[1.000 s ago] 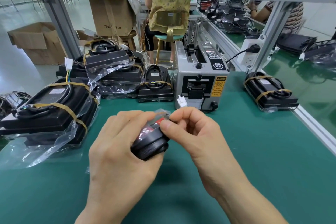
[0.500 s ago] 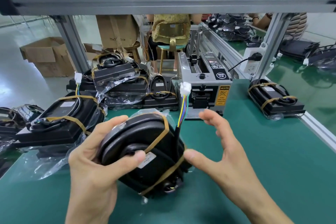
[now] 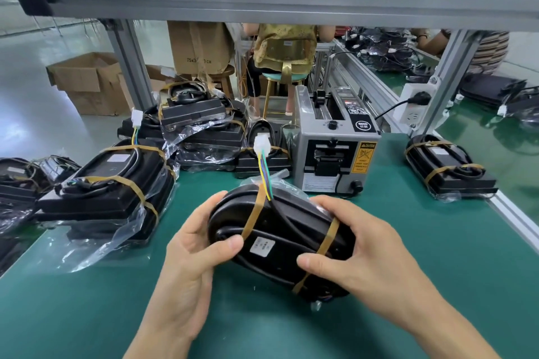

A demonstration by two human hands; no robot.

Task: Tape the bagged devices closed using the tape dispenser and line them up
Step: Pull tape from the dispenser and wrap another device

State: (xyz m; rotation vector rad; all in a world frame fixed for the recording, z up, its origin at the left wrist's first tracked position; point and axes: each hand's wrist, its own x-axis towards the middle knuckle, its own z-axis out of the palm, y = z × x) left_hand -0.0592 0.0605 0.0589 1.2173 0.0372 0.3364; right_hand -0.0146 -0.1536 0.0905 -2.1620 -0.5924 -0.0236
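Holding a black bagged device [image 3: 280, 239] above the green surface [image 3: 408, 300], we curl our left hand [image 3: 189, 259] around its left end and our right hand [image 3: 370, 253] around its right end, thumbs pressed on top. Two tan tape bands cross it, and a white connector [image 3: 260, 144] on coloured wires stands up from it. Beyond sits the grey tape dispenser [image 3: 335, 151]. One taped device [image 3: 449, 166] lies to the right; a pile of bagged devices [image 3: 116, 189] lies to the left.
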